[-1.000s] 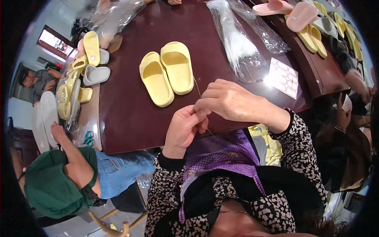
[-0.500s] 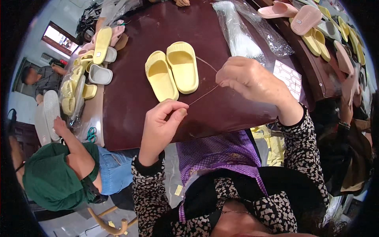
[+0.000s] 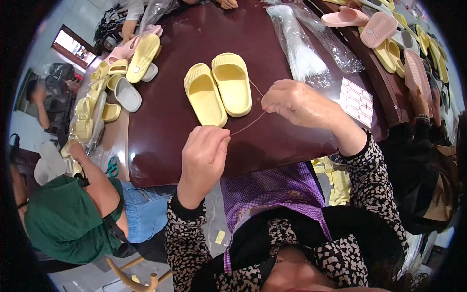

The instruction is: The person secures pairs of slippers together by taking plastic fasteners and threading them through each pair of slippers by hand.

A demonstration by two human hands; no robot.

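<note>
A thin brownish string [image 3: 249, 127] curves loosely between my two hands. My left hand [image 3: 204, 158] pinches one part of it, just below the toes-down end of the left slipper. To the right of the pair, my right hand [image 3: 297, 104] pinches another part, and a stretch of string runs from there up behind the right slipper. The pale yellow pair, a left slide slipper [image 3: 208, 104] and a right slide slipper [image 3: 236, 92], lies side by side on the dark red table [image 3: 163, 131]. Neither hand grips the slippers. The string's ends are hidden.
Yellow, grey and pink slippers [image 3: 144, 57] pile up along the left edge, near teal-handled scissors [image 3: 112, 167]. A plastic bag of white strands [image 3: 301, 56] lies at the back right, above a label sheet [image 3: 356, 101]. Co-workers handle slippers on both sides.
The string between my hands has gone from straight to slack and curved. My left hand has turned more knuckles-up. At the left, a co-worker's hand has left the white sole it held.
</note>
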